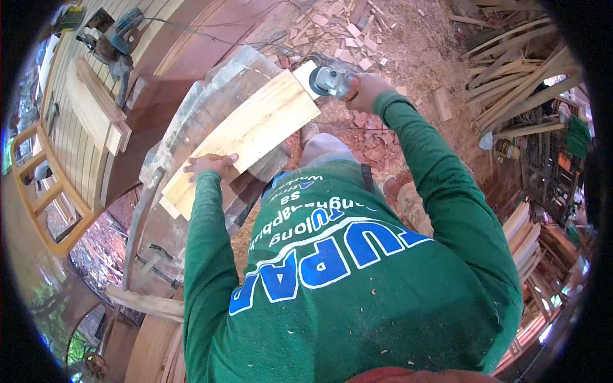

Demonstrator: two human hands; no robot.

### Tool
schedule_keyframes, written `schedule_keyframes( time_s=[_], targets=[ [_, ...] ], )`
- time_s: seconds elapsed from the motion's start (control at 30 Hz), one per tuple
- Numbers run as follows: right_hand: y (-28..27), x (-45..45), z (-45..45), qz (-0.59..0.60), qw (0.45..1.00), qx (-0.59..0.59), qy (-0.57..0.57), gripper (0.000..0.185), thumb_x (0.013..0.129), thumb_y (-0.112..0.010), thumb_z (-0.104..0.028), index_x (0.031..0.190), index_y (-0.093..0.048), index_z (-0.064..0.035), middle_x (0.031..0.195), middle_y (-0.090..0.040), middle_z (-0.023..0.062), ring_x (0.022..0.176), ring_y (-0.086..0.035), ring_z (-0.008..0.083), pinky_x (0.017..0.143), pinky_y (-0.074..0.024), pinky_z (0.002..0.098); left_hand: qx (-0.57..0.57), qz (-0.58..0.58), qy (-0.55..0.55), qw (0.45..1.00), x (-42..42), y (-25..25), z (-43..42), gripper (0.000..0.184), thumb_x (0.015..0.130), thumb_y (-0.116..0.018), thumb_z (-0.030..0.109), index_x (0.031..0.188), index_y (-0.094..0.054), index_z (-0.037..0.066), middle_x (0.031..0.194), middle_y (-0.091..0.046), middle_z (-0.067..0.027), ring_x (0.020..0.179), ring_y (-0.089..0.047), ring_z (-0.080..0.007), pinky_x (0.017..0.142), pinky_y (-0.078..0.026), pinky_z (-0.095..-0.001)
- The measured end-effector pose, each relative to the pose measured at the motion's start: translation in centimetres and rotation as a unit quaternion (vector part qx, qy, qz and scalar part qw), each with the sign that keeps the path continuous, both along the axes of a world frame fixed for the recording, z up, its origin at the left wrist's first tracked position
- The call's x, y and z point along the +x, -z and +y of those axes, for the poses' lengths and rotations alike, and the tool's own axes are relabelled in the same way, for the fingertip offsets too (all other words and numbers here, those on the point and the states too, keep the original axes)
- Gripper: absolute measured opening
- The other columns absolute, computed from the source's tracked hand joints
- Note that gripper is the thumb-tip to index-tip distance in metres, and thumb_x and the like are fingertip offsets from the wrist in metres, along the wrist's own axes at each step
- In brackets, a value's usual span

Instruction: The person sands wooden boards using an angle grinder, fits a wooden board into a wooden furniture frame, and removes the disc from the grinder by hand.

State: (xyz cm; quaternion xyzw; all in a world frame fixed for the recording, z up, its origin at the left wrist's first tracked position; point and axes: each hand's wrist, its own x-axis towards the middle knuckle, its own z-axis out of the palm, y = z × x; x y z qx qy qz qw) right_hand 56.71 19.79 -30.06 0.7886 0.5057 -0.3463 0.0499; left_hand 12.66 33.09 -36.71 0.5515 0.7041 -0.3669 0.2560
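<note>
Close in, past our green shirt (377,319), our left hand (216,165) lies spread on the near part of a long board (255,127), fingers wide! The board slants forward to our right, and just off its far end our right hand (371,92) is wrapped round a power tool (331,82). Beyond, wood scraps (365,46) litter the dusty floor (415,70).

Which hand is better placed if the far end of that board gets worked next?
Probably the right hand: it holds the power tool at that end of the board. The left hand lies nearer the other end, seemingly steadying it.
</note>
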Motion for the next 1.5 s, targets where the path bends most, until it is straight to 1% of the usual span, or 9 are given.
schedule_keyframes(
  time_s=[0.13,0.27,0.4,0.43,0.73,0.87,1.0,1.27,1.5],
  targets=[
    [1.0,0.7,3.5,0.014,0.996,0.076,-0.035,0.04,0.072,-0.071,-0.039,0.095,-0.075,-0.007,0.092,-0.073,0.0213,0.089,-0.071,0.0372,0.084,-0.0584,0.044,0.001,0.004,-0.001,1.0,-0.5,0.8,0.2,0.069,0.06,-0.083,0.074,0.116,-0.077,0.034,0.168,-0.002,-0.0267,0.151,0.006,-0.0574,0.116,-0.012,-0.075],
    [2.0,1.6,6.8,-0.02,0.998,-0.005,-0.058,0.039,0.073,-0.069,-0.037,0.097,-0.075,-0.0077,0.092,-0.073,0.02,0.088,-0.072,0.0362,0.081,-0.0588,0.0431,-0.007,0.003,0.002,1.0,-0.1,0.1,0.3,0.071,0.06,-0.082,0.075,0.117,-0.077,0.032,0.168,-0.002,-0.0273,0.15,0.006,-0.0582,0.115,-0.012,-0.0757],
    [-0.2,0.8,6.1,0.001,0.996,-0.006,-0.095,0.036,0.072,-0.07,-0.038,0.098,-0.077,-0.0146,0.095,-0.074,0.0179,0.089,-0.072,0.0349,0.082,-0.0587,0.0417,-0.008,-0.002,0.004,1.0,0.4,-0.8,0.2,0.071,0.061,-0.082,0.074,0.118,-0.077,0.032,0.167,-0.002,-0.028,0.15,0.006,-0.0589,0.115,-0.012,-0.0759],
    [0.7,0.9,5.3,0.018,0.998,0.005,-0.057,0.039,0.071,-0.073,-0.039,0.101,-0.077,-0.015,0.096,-0.074,0.0172,0.091,-0.072,0.0346,0.084,-0.058,0.0419,-0.011,-0.001,0.004,1.0,0.3,-0.9,0.0,0.071,0.062,-0.082,0.074,0.118,-0.077,0.032,0.167,-0.002,-0.0281,0.15,0.006,-0.0589,0.115,-0.012,-0.0758],
    [-0.7,-0.8,1.1,0.03,0.998,-0.048,-0.008,0.046,0.07,-0.076,-0.041,0.102,-0.074,-0.0065,0.098,-0.073,0.0215,0.093,-0.071,0.0364,0.086,-0.0571,0.046,-0.005,-0.004,-0.004,1.0,0.5,-0.8,0.2,0.07,0.062,-0.082,0.074,0.118,-0.077,0.032,0.168,-0.001,-0.0273,0.151,0.006,-0.0564,0.116,-0.012,-0.0747],
    [1.1,-1.0,-1.6,-0.003,1.0,-0.004,0.025,0.049,0.066,-0.076,-0.04,0.096,-0.074,-0.0013,0.097,-0.073,0.0232,0.091,-0.072,0.0378,0.085,-0.0586,0.0447,-0.003,-0.002,-0.011,1.0,0.6,-1.2,0.0,0.069,0.062,-0.083,0.072,0.117,-0.077,0.032,0.168,0.0,-0.0268,0.151,0.006,-0.0554,0.118,-0.013,-0.0723],
    [1.3,-1.1,-2.6,0.008,1.0,0.008,0.025,0.046,0.067,-0.075,-0.038,0.094,-0.074,-0.0015,0.096,-0.073,0.0239,0.091,-0.072,0.0374,0.086,-0.0588,0.0438,0.001,-0.005,-0.011,1.0,0.7,-1.2,-0.1,0.068,0.062,-0.084,0.071,0.117,-0.077,0.033,0.168,0.0,-0.0263,0.152,0.006,-0.0552,0.119,-0.013,-0.0695],
    [-0.1,-1.5,0.9,0.01,1.0,0.006,0.018,0.042,0.069,-0.073,-0.037,0.094,-0.074,-0.0035,0.096,-0.073,0.0219,0.094,-0.071,0.0371,0.088,-0.0578,0.0444,0.005,-0.009,-0.007,1.0,0.4,-0.8,0.0,0.07,0.061,-0.084,0.072,0.118,-0.077,0.032,0.168,-0.001,-0.0265,0.151,0.005,-0.0569,0.117,-0.013,-0.074],
    [0.0,-0.9,6.0,0.019,0.999,-0.027,0.044,0.051,0.068,-0.075,-0.039,0.104,-0.073,-0.0043,0.1,-0.074,0.0204,0.096,-0.072,0.0359,0.087,-0.0571,0.0423,0.004,-0.001,0.004,1.0,0.0,-0.1,0.1,0.07,0.062,-0.083,0.073,0.118,-0.077,0.031,0.168,-0.004,-0.0265,0.15,0.004,-0.0579,0.116,-0.015,-0.0746]
  ],
)
